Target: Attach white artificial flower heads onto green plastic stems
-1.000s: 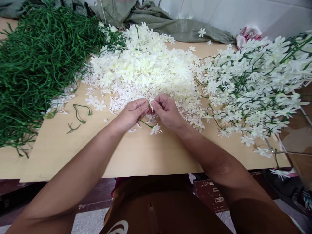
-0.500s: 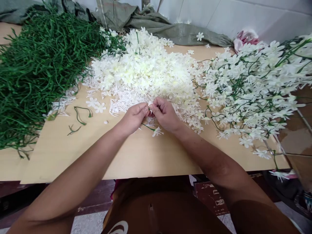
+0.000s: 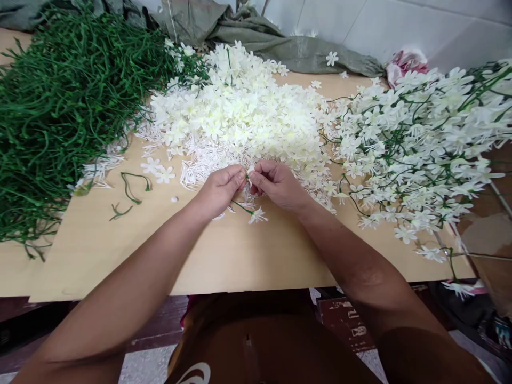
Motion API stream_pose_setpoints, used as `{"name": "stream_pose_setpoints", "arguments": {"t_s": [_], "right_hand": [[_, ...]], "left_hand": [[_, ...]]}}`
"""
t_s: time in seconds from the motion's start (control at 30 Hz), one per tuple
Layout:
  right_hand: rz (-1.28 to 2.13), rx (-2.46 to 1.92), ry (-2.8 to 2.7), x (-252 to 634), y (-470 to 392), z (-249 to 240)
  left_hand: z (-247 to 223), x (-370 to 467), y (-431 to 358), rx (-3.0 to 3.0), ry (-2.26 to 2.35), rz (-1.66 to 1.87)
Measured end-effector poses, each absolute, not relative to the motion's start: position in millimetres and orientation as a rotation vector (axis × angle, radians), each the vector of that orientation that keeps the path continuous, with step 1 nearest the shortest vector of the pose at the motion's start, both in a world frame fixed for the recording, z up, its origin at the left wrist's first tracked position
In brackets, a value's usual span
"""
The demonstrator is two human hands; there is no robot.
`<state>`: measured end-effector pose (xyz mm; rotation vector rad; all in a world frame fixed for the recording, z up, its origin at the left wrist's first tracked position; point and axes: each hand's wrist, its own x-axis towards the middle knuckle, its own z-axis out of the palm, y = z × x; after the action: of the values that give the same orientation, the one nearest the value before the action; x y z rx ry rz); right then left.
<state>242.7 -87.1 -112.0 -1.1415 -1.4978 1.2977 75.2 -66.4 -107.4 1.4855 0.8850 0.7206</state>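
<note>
My left hand (image 3: 224,188) pinches a green artificial flower stem, most of it hidden behind the fingers. From below that hand the stem runs out to a white flower (image 3: 257,215) that hangs just above or on the board. Right beside it, my right hand (image 3: 276,184) is closed at the fingertips on a small white flower piece, close against the stem's tip. The fingers hide most of this piece. Just beyond both hands lies a heap of white artificial flowers (image 3: 248,112), with thin white stamens (image 3: 204,162) spread along its near side.
A large pile of green stems (image 3: 80,101) covers the left. Assembled white flowers on stems (image 3: 412,144) are heaped at the right. Loose stem pieces (image 3: 136,189) and two white petals (image 3: 158,169) lie left of my hands. Grey-green cloth (image 3: 304,53) lines the wall.
My hands have drawn very slightly apart at the fingertips, showing a bit of the green tip and white piece between them. The view has shifted a little.
</note>
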Motion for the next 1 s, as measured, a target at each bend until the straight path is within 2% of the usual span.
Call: {"name": "stream_pose_setpoints", "arguments": {"t_s": [0.23, 0.7, 0.8, 1.0], "right_hand": [[1.57, -1.042, -1.247, 233.2, -89.3, -112.8], [1.505, -1.059, -1.445, 235.7, -86.0, -115.2], [1.4, -1.124, -1.454, 238.2, -86.3, -113.6], [0.933, -1.142, -1.668, 242.8, -92.6, -108.6]], "left_hand": [[-107.0, 82.3, -71.7, 1.286, 0.777, 0.769], [-113.3, 80.4, -69.7, 1.394, 0.781, 0.717], [-111.3, 82.5, -68.6, 1.363, 0.832, 0.753], [-112.9, 86.3, -69.7, 1.295, 0.883, 0.766]]}}
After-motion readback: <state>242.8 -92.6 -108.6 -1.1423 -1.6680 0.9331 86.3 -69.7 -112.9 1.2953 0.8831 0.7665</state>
